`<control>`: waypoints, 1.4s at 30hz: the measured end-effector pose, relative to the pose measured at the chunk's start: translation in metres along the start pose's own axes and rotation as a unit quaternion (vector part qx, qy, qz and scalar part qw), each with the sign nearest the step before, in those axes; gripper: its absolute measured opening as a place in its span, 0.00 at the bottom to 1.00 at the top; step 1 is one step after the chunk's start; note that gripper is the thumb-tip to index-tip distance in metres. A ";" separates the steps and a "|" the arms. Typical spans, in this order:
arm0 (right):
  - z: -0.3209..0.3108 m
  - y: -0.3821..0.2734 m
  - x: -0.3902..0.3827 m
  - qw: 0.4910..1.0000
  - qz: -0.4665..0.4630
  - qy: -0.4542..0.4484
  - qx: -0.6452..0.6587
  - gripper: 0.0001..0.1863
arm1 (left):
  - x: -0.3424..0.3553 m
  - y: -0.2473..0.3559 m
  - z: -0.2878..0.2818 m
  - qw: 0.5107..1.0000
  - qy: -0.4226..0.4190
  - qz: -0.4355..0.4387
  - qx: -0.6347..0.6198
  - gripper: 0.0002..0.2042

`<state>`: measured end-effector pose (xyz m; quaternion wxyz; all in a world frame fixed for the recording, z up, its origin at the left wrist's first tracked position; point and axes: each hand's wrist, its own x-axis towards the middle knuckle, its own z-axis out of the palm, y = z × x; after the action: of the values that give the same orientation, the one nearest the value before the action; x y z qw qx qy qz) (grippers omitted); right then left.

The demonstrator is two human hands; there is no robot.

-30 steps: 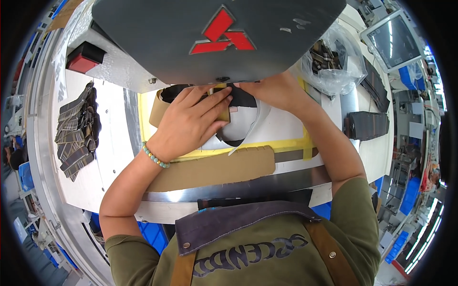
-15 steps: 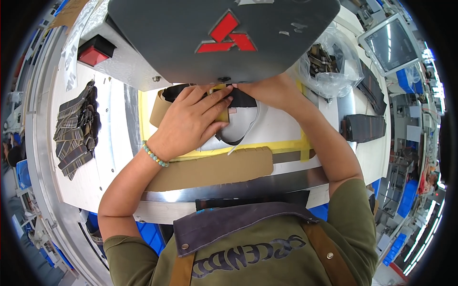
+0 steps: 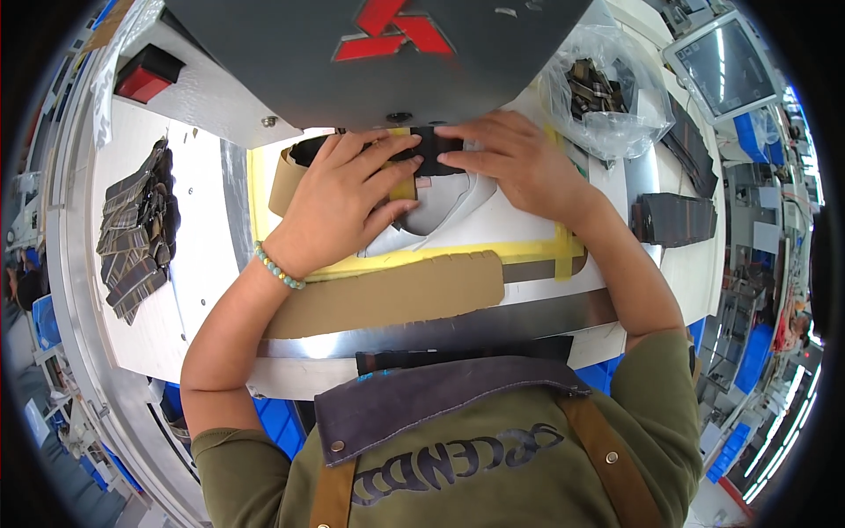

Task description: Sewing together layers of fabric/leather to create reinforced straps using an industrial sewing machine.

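Dark cloth (image 3: 437, 160) lies near the middle of the bench (image 3: 198, 246), just below the front edge of a machine head, beneath the fingertips of both hands. The bench is broad and white, with a polished metal strip (image 3: 563, 312) along its near edge. Over its far side looms the machine head (image 3: 378, 84), dark grey with a red emblem; it covers the area beyond the fingers, so how far the cloth runs under it is hard to tell.

Yellow tape (image 3: 458, 246) borders the white work area around the cloth, and a long tan card (image 3: 387, 295) lies across the near side. At the left is a heap of plaid pieces (image 3: 136, 233); at the far right a clear bag (image 3: 607, 128) holds more pieces, with a monitor (image 3: 726, 66) beyond it and a dark folded bundle (image 3: 676, 220) nearer.

The left hand (image 3: 330, 207) is spread, palm down, its grip released. The right hand (image 3: 532, 167) has a loose grip too, thumb and forefinger apart on the cloth. Smallest are a red switch (image 3: 148, 77) and a beaded bracelet (image 3: 279, 268) on the left wrist.
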<state>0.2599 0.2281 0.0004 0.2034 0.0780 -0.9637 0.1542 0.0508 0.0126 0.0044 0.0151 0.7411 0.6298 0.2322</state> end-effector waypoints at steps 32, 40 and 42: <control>0.001 0.004 0.010 0.997 -0.035 -0.044 -0.052 0.26 | -0.003 0.000 -0.023 0.997 -0.033 -0.025 0.068 0.23; 0.006 0.010 0.013 0.996 -0.045 -0.018 -0.072 0.24 | 0.002 -0.006 -0.018 0.995 -0.003 0.001 0.102 0.22; 0.006 0.015 0.017 0.996 -0.046 -0.015 -0.078 0.23 | 0.004 -0.011 -0.017 0.995 -0.007 -0.017 0.095 0.21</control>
<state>0.2395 0.2386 -0.0016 0.2013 0.1088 -0.9711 0.0682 0.0350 0.0137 0.0172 -0.0469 0.7298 0.6614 0.1663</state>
